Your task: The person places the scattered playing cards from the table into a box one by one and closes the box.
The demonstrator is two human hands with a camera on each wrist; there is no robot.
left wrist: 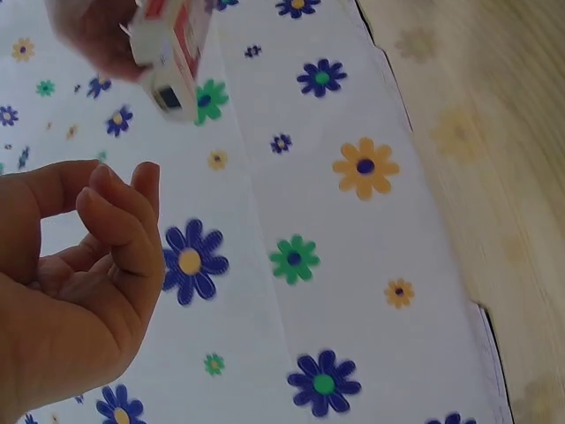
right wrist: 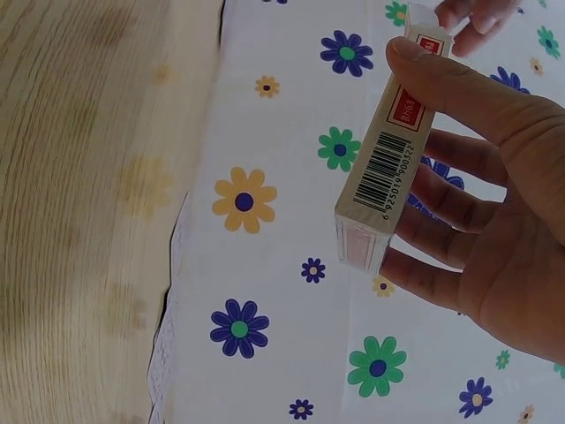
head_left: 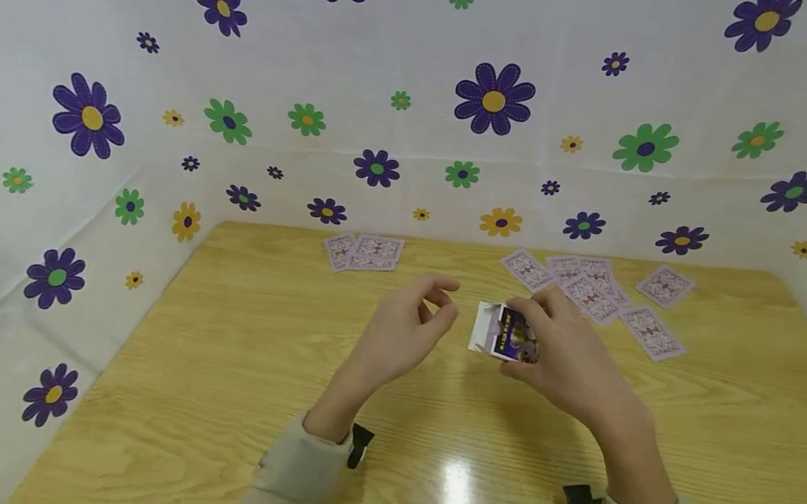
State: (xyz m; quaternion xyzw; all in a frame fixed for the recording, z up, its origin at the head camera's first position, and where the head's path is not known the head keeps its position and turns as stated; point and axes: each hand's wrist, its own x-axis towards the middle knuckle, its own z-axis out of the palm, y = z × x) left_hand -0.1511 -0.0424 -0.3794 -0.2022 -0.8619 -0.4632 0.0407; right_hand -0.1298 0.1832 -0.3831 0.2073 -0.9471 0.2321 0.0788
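My right hand (head_left: pixel 575 361) holds a small playing card box (head_left: pixel 514 333) over the table, thumb on one side and fingers on the other. The box's white end flap stands open toward the left hand. In the right wrist view the narrow side of the card box (right wrist: pixel 384 163) shows a barcode and red print. Just left of the box hovers my left hand (head_left: pixel 402 327), apart from it. Its fingers are loosely bent and hold nothing, as the left wrist view of that hand (left wrist: pixel 84 274) also shows.
Several patterned playing cards (head_left: pixel 590 296) lie spread at the back right of the wooden table (head_left: pixel 231 365). A smaller group of cards (head_left: pixel 373 250) lies at the back left. A flower-printed white cloth (head_left: pixel 367 54) hangs behind and along the sides.
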